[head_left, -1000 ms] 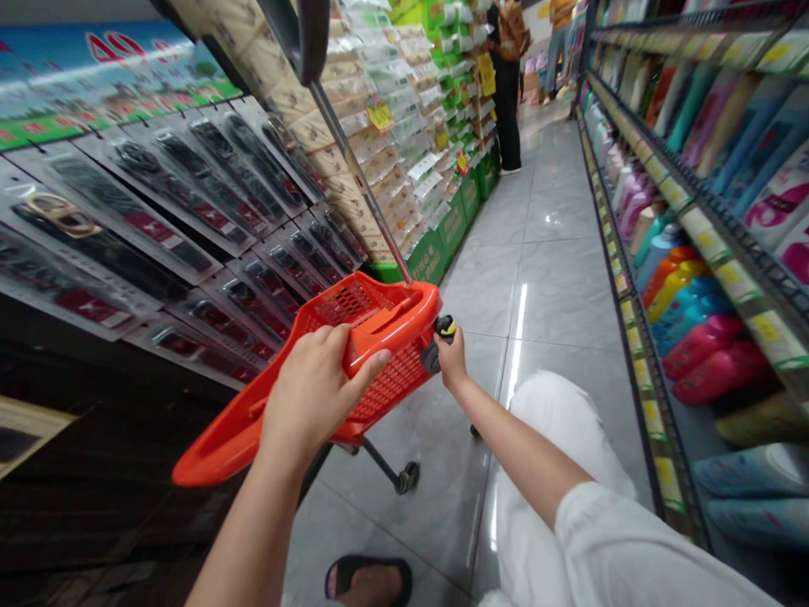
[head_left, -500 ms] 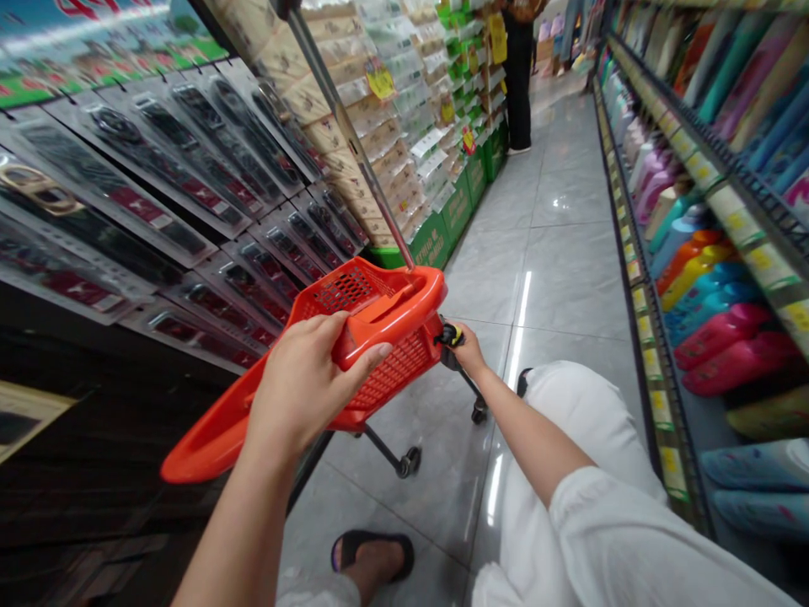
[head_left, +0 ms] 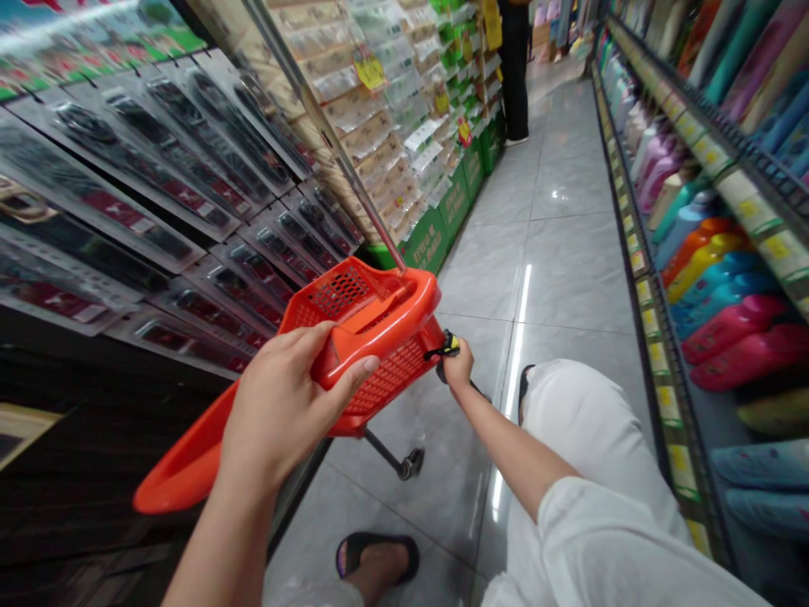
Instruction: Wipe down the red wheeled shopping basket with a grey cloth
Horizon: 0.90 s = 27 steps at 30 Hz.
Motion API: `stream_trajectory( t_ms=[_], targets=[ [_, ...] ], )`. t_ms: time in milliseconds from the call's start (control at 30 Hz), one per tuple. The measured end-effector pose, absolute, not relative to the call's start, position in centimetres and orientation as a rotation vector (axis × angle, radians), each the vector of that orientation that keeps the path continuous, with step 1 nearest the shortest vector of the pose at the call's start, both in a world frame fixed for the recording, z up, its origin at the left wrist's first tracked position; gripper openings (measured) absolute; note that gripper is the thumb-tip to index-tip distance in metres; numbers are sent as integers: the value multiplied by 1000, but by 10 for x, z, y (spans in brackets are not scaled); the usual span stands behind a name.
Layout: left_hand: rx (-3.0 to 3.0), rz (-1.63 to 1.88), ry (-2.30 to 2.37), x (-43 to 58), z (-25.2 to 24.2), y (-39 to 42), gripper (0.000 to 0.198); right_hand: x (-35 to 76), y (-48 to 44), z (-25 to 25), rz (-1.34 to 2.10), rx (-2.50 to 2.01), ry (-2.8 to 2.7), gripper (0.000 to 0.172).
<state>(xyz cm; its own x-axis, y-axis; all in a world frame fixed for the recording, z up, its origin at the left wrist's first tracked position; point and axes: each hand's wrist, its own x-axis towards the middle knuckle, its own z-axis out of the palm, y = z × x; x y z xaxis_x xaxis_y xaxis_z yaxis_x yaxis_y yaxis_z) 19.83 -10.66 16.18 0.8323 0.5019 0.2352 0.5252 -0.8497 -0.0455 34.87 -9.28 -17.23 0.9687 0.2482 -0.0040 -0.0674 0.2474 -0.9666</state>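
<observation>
A red plastic shopping cart [head_left: 414,305] with lattice sides and dark legs stands tilted in the view on the tiled floor. My left hand [head_left: 284,396] is closed over its red rim, thumb lying along the near side; the fingertips are partly hidden. At the cart's right end, my right hand [head_left: 461,364] is wrapped around a small black-and-yellow thing [head_left: 451,344]. A thin black piece of it points left against the basket. Whether it is fixed to the cart I cannot tell. One caster wheel [head_left: 412,464] shows below the basket.
Packaged belts [head_left: 170,324] hang on the left rack. Beyond it rise stacked packs [head_left: 385,160] above green boxes [head_left: 436,236]. Bottles [head_left: 726,329] fill the right shelf. A person in black trousers [head_left: 515,72] stands farther up the aisle. My sandalled foot [head_left: 379,555] is near the cart.
The cart and my left hand have shifted slightly left in view. My right hand has moved a little down and left, and the black piece's thin end now shows against the basket.
</observation>
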Motion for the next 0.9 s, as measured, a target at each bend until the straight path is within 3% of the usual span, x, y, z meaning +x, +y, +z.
stream_trajectory(
  t_ms=[133,233,333,467,633,733,800,900],
  targets=[
    [-2911,-324,-800,201,163,-108,54,348,-84,-117,57,-1182,-245,43],
    [-2926,-334,-786,201,164,-110,53,354,-87,-77,-8,-1079,-416,42],
    [-2930,-337,-781,200,164,-111,51,360,-88,-68,-50,-1013,-502,37],
    [-2938,-347,-778,200,165,-112,50,357,-82,-109,-41,-975,-481,31],
    [-2927,-361,-798,200,164,-112,51,345,-82,-193,115,-1194,-232,43],
    [-2928,-359,-796,199,162,-112,50,347,-90,-232,251,-1366,-107,30],
    [-2930,-350,-800,198,162,-112,50,349,-93,-243,289,-1421,-72,22],
    [-2911,-338,-817,198,162,-112,51,349,-90,-230,258,-1427,-68,24]
  ],
)
